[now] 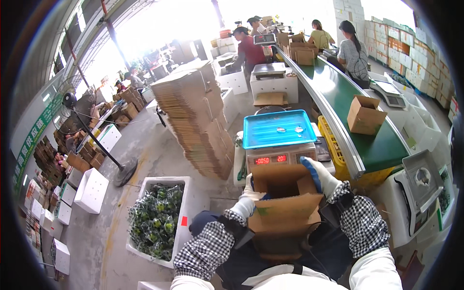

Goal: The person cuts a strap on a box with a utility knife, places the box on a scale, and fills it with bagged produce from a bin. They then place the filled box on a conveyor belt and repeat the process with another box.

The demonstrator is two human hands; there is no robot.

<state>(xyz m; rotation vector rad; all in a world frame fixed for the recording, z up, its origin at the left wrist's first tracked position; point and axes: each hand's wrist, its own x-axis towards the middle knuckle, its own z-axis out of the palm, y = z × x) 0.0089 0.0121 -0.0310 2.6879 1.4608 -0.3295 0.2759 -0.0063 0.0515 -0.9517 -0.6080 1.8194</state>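
An open cardboard box is held in front of my body, its flaps raised and the inside dark. My left hand, in a white and blue glove, grips the box's left side. On the far right corner, my right hand in a matching glove is closed over the edge. Directly beyond the box stands a scale with lit red digits. A blue tray rests on the scale, holding a couple of small pale pieces.
A foam box of plastic-wrapped green produce sits left on the floor. Flattened cartons form a tall stack beyond. A green conveyor belt carrying a carton runs at right, people working along it. A fan stands left.
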